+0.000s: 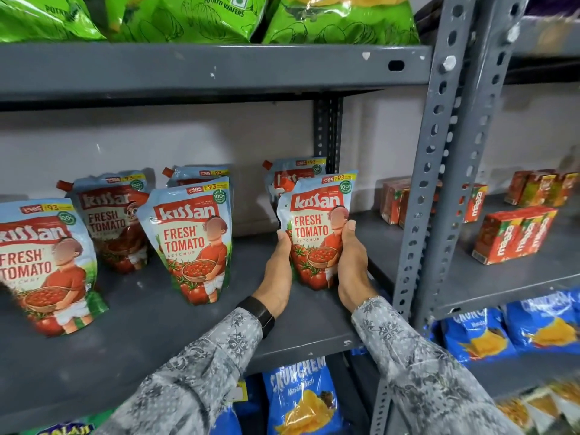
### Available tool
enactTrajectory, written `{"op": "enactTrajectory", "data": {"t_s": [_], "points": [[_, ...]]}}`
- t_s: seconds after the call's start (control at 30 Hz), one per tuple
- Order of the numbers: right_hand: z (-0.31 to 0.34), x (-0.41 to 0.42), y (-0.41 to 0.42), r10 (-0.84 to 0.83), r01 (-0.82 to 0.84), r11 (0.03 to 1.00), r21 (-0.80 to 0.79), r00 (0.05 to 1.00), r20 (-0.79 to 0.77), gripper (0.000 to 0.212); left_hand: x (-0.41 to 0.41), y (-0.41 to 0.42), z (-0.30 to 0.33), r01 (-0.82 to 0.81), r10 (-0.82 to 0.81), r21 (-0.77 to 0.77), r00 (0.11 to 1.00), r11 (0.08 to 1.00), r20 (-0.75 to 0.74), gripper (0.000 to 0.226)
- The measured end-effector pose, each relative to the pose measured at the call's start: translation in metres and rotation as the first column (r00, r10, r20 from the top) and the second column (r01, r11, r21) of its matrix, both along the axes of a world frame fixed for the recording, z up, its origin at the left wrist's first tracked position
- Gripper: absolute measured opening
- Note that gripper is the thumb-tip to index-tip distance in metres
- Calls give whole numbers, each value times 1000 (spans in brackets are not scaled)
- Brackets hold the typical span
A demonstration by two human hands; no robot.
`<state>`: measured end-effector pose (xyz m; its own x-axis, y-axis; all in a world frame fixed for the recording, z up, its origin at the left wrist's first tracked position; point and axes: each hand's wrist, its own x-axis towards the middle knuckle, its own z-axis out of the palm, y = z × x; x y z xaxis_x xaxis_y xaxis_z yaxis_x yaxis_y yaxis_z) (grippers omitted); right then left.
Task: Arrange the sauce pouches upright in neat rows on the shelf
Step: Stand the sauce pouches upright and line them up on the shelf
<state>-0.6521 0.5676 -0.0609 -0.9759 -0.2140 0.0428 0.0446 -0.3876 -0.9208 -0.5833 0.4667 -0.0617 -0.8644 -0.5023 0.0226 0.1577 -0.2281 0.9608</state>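
Ketchup pouch (317,227) stands upright at the right end of our grey shelf (157,324); our left hand (277,271) and right hand (351,265) press its two sides; five other pouches (191,243) stand leftward and behind.

Leftmost ketchup pouch (47,265) cut off by the left edge, rear pouch (201,174) mostly hidden behind the front one (196,243), another rear pouch (290,175) half covered by the held pouch (317,229), green chip bags (188,17) cropped at top, juice cartons (514,235) blurred.
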Motion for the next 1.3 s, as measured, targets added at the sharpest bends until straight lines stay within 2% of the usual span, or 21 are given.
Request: {"op": "enactTrajectory", "data": {"t_s": [0.07, 0.17, 0.23, 0.33, 0.37, 0.43, 0.53, 0.6, 0.67, 0.73, 0.8, 0.93, 1.3], "points": [[-1, 7, 6, -67, 71, 996, 56, 995, -71, 54, 10, -2, 6, -12, 13, -63, 1000, 998, 18, 53], [-1, 27, 16, -178, 240, 951, 195, 941, -288, 66, 38, -16, 13, -87, 88, -100, 996, 991, 8, 54], [2, 48, 19, -253, 353, 920, 171, 868, -428, 70, 64, -30, 12, -167, 163, -119, 986, 979, -47, 45], [4, 76, 6, -317, 446, 892, 78, 739, -595, 39, 107, -57, 7, -300, 272, -165, 946, 939, -174, 25], [5, 84, -3, -295, 426, 903, 61, 715, -634, 29, 118, -70, 5, -359, 319, -179, 922, 916, -218, 25], [4, 94, -24, -179, 318, 944, 83, 710, -681, 24, 136, -92, 3, -479, 417, -189, 861, 857, -289, 25], [0, 103, -69, 88, 84, 963, 256, 801, -593, 35, 146, -125, -1, -617, 543, -188, 772, 764, -330, 16], [0, 102, -99, 224, -85, 944, 319, 875, -430, 47, 141, -143, -1, -620, 573, -217, 782, 754, -244, 14], [0, 97, -123, 299, -223, 935, 277, 915, -270, 55, 133, -155, 3, -530, 514, -226, 848, 818, -130, 32], [-2, 93, -138, 341, -299, 926, 233, 924, -172, 50, 128, -163, 6, -394, 388, -114, 919, 912, -73, 37], [-5, 94, -145, 366, -326, 917, 228, 917, -161, 42, 125, -166, 4, -279, 277, -23, 959, 960, -62, 45], [-7, 97, -150, 383, -362, 919, 156, 913, -141, 29, 122, -164, -2, -192, 192, 3, 979, 981, -72, 51], [-11, 96, -139, 350, -348, 937, 41, 933, -79, 27, 119, -153, -10, -61, 64, 29, 991, 998, -117, 48]]}}
